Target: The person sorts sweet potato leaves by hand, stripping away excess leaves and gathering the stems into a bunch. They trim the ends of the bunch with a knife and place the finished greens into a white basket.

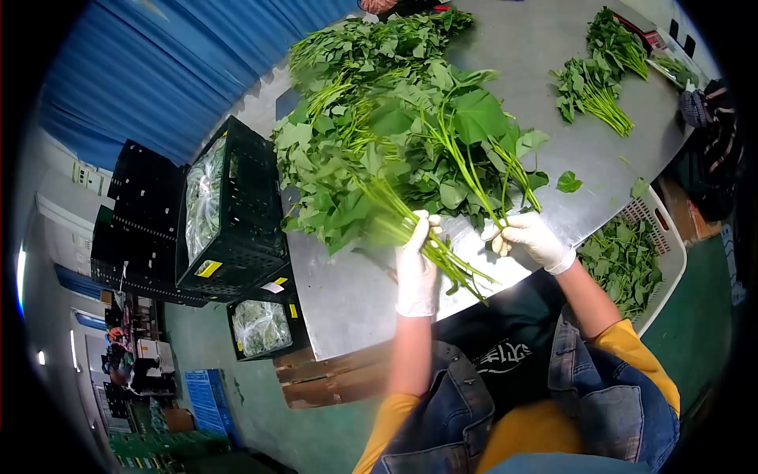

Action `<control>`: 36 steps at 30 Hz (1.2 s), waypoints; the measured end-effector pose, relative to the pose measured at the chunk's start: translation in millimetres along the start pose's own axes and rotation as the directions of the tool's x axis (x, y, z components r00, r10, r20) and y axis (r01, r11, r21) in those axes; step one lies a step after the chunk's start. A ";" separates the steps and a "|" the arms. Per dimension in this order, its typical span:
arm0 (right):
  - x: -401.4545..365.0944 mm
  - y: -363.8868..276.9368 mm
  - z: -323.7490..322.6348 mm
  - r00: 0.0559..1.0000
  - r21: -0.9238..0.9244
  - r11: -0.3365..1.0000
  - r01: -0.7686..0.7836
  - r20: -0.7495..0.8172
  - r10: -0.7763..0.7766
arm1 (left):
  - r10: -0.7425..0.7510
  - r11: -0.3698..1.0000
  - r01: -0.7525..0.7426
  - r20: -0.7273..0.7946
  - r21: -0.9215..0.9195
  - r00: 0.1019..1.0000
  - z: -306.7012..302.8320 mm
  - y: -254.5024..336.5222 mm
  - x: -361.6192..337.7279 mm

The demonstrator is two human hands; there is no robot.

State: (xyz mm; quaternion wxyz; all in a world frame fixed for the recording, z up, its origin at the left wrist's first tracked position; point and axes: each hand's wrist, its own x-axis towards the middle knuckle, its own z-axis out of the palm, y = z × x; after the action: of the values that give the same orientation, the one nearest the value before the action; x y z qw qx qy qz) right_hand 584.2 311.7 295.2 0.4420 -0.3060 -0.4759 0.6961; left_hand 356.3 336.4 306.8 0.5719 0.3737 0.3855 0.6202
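My left hand [417,268], in a white glove, is closed round a bunch of long green stems [392,207] whose leaves point up and to the left. To its right, my right hand [530,238], also gloved in white, pinches the lower ends of a few leafy stems [466,162]. The cut ends from the left bunch stick out between my two hands. Behind both hands a large heap of leafy greens [371,51] covers the left part of the metal table [513,24].
Two sorted bunches [604,103] lie at the table's right. A white basket [669,265] of greens stands beside the right edge. Dark crates [245,205] with bagged greens are stacked at left. A co-worker's gloved hand [695,107] shows at far right.
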 end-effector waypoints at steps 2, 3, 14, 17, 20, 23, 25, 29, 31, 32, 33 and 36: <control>-1.8 -4.0 10.3 1.000 0.039 0.999 -0.004 -0.026 0.005 | -0.297 0.835 0.272 0.024 -0.479 0.954 1.9 -6.1 6.8; -2.4 -3.4 10.9 1.000 -0.014 1.000 -0.027 -0.012 0.027 | -0.296 0.869 0.252 -0.040 -0.427 0.954 22.0 14.2 1.6; 4.9 4.4 10.8 0.998 -0.321 0.945 -0.067 -0.003 0.069 | -0.163 0.961 0.161 0.010 -0.225 0.987 25.9 -11.3 3.6; 13.9 -3.6 13.0 0.985 -0.380 0.908 0.173 0.062 -0.162 | -0.204 0.951 0.211 0.052 -0.228 0.978 36.1 -2.1 -5.5; 17.4 -12.4 35.2 0.983 -0.132 0.984 -0.118 -0.156 0.097 | -0.118 0.984 0.111 -0.047 -0.140 0.992 30.5 -13.5 -0.6; 10.4 -9.2 30.6 0.978 -0.016 0.993 -0.114 -0.176 0.110 | -0.105 0.989 0.096 -0.084 -0.109 0.991 41.4 -0.1 -3.3; 6.6 21.9 14.2 0.978 0.119 0.985 0.127 -0.182 -0.104 | -0.142 0.983 0.149 -0.075 0.108 0.987 21.3 -30.1 2.3; -43.0 23.8 -28.2 0.922 0.874 0.389 0.293 -0.150 -0.358 | -0.235 0.957 0.188 -0.213 -0.220 0.948 16.2 -3.3 16.0; -74.7 -7.0 -59.7 0.733 0.601 0.445 0.664 -0.407 -0.544 | -0.201 0.936 0.130 -0.192 -0.328 0.961 1.9 7.8 25.1; -85.7 -5.4 -97.4 0.624 0.715 0.199 0.670 -0.397 -0.674 | -0.174 0.938 0.105 -0.186 -0.330 0.967 -2.3 11.7 25.8; -91.8 -26.1 -86.1 0.622 0.721 0.138 0.679 -0.464 -0.631 | -0.170 0.940 0.099 -0.194 -0.327 0.966 -1.2 14.3 23.6; -86.2 -35.4 -80.5 0.730 0.789 0.275 0.550 -0.295 -0.616 | -0.282 0.909 0.230 -0.108 -0.347 0.953 3.8 -4.5 25.9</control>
State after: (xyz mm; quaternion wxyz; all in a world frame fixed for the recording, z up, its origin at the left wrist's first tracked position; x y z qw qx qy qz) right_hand 700.2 270.6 299.7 0.7370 0.1653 -0.1735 0.6320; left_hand 360.0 362.6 304.9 0.6712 0.1689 0.3651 0.6226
